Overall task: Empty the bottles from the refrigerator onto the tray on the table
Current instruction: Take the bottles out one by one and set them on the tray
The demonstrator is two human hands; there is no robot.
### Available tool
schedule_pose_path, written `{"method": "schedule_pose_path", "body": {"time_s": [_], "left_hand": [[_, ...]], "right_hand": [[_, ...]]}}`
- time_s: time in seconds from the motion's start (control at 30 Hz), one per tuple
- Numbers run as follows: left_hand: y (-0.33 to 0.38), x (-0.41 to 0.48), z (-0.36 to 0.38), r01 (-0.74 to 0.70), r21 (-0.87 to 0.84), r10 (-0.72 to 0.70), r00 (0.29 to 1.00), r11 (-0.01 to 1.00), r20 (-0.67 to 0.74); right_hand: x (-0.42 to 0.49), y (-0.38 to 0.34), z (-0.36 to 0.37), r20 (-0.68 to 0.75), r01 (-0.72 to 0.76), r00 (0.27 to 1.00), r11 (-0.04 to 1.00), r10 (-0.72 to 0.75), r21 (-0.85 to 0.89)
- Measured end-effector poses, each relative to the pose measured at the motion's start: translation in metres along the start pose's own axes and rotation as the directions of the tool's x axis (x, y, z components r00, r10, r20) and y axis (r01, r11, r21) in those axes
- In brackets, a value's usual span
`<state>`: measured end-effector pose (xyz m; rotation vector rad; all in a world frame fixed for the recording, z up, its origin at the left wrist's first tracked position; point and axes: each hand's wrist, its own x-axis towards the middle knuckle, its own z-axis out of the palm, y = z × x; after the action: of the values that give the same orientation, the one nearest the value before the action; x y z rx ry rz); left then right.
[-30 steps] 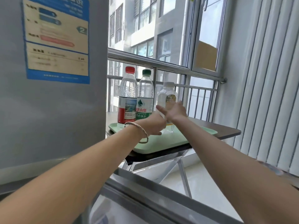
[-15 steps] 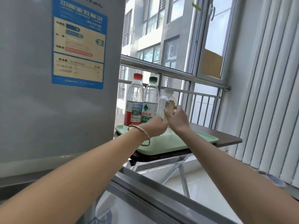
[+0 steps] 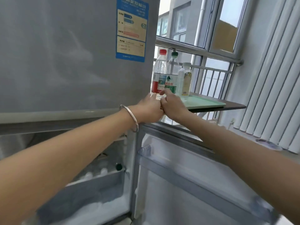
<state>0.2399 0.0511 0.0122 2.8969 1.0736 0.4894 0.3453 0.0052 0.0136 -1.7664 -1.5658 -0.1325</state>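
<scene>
**Step (judged):** between trips. 3 btls are stood on the tray and nothing is held.

- **L hand** (image 3: 149,109): fingers stretched toward 12 o'clock, empty. Bangle (image 3: 129,118) at the wrist.
- **R hand** (image 3: 174,107): pressed against L hand's 3 o'clock side. Index out, other fingers loosely curled, nothing gripped. Whether the index tip touches a btl can't be told.
- **Tray** (image 3: 209,103): on the table (image 3: 235,107), at 2 o'clock of the hands.
- **Btls on tray:** upright in a close row. Red-cap btl (image 3: 159,70), green-cap btl (image 3: 173,69) at its 3 o'clock, then white-cap btl (image 3: 185,78).
- **Fridge** (image 3: 73,54): lower door (image 3: 194,184) is open at 5 o'clock. Caps (image 3: 103,171) are seen inside at 7 o'clock. More btls are judged left; the count is blurred.

**Next:** hands to be lowered toward 7 o'clock and a btl gripped round the body. It is then to be lifted clear and set on bare tray at 3 o'clock of the white-cap btl.
</scene>
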Motion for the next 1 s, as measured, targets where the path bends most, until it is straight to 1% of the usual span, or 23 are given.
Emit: {"method": "schedule_pose_path", "body": {"time_s": [0.07, 0.1, 0.13, 0.2, 0.23, 0.27, 0.33, 0.4, 0.43, 0.5, 0.57, 0.67, 0.7, 0.77, 0.87, 0.93, 1.0], "left_hand": [[-0.018, -0.025, 0.013, 0.041, 0.08, -0.049, 0.994, 0.996, 0.097], [-0.028, -0.038, 0.019, 0.057, 0.088, -0.065, 0.993, 0.995, 0.099], [-0.038, -0.05, 0.027, 0.078, 0.058, -0.083, 0.993, 0.995, 0.081], [-0.057, -0.077, 0.042, 0.125, 0.032, -0.127, 0.989, 0.992, 0.08], [-0.064, -0.086, 0.052, 0.136, 0.048, -0.141, 0.984, 0.99, 0.109], [-0.077, -0.096, 0.063, 0.146, 0.061, -0.154, 0.976, 0.987, 0.151], [-0.102, -0.11, 0.086, 0.176, 0.126, -0.206, 0.937, 0.976, 0.281], [-0.13, -0.122, 0.108, 0.256, 0.143, -0.291, 0.891, 0.956, 0.349], [-0.146, -0.13, 0.119, 0.305, 0.129, -0.331, 0.874, 0.944, 0.356], [-0.167, -0.141, 0.134, 0.364, 0.087, -0.371, 0.862, 0.927, 0.346], [-0.187, -0.148, 0.146, 0.465, 0.075, -0.458, 0.808, 0.882, 0.371], [-0.224, -0.15, 0.171, 0.54, 0.125, -0.545, 0.756, 0.832, 0.362], [-0.231, -0.152, 0.175, 0.563, 0.115, -0.564, 0.75, 0.819, 0.346], [-0.254, -0.156, 0.191, 0.622, 0.136, -0.629, 0.712, 0.771, 0.31], [-0.278, -0.159, 0.205, 0.73, 0.136, -0.738, 0.633, 0.67, 0.234], [-0.288, -0.16, 0.208, 0.793, 0.106, -0.797, 0.582, 0.6, 0.163], [-0.299, -0.158, 0.214, 0.845, 0.029, -0.841, 0.528, 0.534, 0.115]], "right_hand": [[-0.016, -0.012, 0.018, 0.116, 0.028, 0.993, 0.999, -0.022, -0.044], [-0.022, -0.019, 0.031, 0.185, 0.055, 0.982, 0.996, -0.042, -0.066], [-0.028, -0.024, 0.044, 0.267, 0.082, 0.962, 0.991, -0.052, -0.103], [-0.038, -0.033, 0.073, 0.428, 0.172, 0.9, 0.97, -0.083, -0.174], [-0.044, -0.035, 0.087, 0.478, 0.199, 0.874, 0.963, -0.09, -0.183], [-0.049, -0.04, 0.103, 0.526, 0.211, 0.846, 0.962, -0.091, -0.171], [-0.058, -0.044, 0.138, 0.61, 0.25, 0.785, 0.957, -0.111, -0.148], [-0.063, -0.048, 0.175, 0.677, 0.254, 0.728, 0.96, -0.112, -0.114], [-0.063, -0.053, 0.196, 0.695, 0.243, 0.711, 0.965, -0.104, -0.104], [-0.064, -0.055, 0.231, 0.696, 0.192, 0.714, 0.977, -0.071, -0.097], [-0.063, -0.059, 0.267, 0.706, 0.163, 0.705, 0.984, -0.069, -0.067], [-0.056, -0.064, 0.314, 0.752, 0.173, 0.654, 0.984, -0.086, -0.038], [-0.057, -0.066, 0.318, 0.752, 0.17, 0.654, 0.984, -0.08, -0.043], [-0.055, -0.07, 0.341, 0.757, 0.169, 0.648, 0.985, -0.086, -0.032], [-0.051, -0.075, 0.375, 0.768, 0.158, 0.634, 0.987, -0.088, -0.018], [-0.049, -0.078, 0.392, 0.776, 0.187, 0.623, 0.982, -0.097, -0.028], [-0.046, -0.077, 0.408, 0.754, 0.175, 0.65, 0.984, -0.096, -0.026]]}}
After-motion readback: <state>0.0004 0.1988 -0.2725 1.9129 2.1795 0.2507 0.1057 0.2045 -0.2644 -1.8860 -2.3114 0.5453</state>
